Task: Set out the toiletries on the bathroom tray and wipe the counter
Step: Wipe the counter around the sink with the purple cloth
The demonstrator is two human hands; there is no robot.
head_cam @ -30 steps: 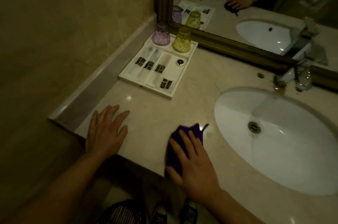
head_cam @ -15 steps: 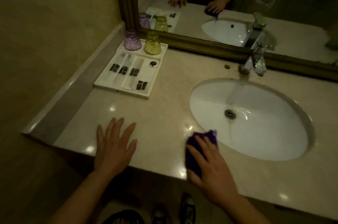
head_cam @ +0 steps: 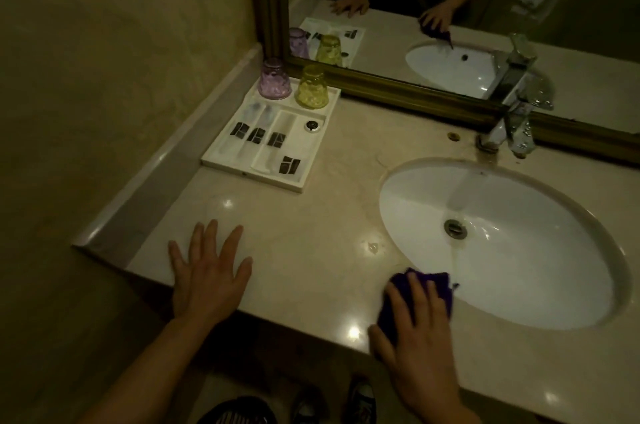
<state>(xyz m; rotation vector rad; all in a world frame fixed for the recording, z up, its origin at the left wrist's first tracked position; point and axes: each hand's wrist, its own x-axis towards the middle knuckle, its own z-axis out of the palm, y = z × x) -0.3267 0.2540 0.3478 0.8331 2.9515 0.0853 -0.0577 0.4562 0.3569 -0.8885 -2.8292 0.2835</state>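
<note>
A white tray (head_cam: 313, 160) sits at the counter's back left, against the mirror. It holds several wrapped toiletry packets (head_cam: 256, 136), a small round item (head_cam: 312, 125), an upturned purple cup (head_cam: 274, 79) and an upturned yellow cup (head_cam: 311, 87). My right hand (head_cam: 420, 344) presses flat on a purple cloth (head_cam: 431, 285) at the counter's front edge, beside the sink rim. My left hand (head_cam: 209, 273) lies flat on the beige counter (head_cam: 311, 236) with fingers spread and holds nothing.
A white oval sink (head_cam: 502, 243) fills the right half of the counter, with a chrome faucet (head_cam: 512, 125) behind it. A gold-framed mirror (head_cam: 398, 86) runs along the back. A wall and raised ledge (head_cam: 166, 167) bound the left side.
My right hand has slid the purple cloth to the right along the front edge, up to the sink rim. My left hand stays flat in place.
</note>
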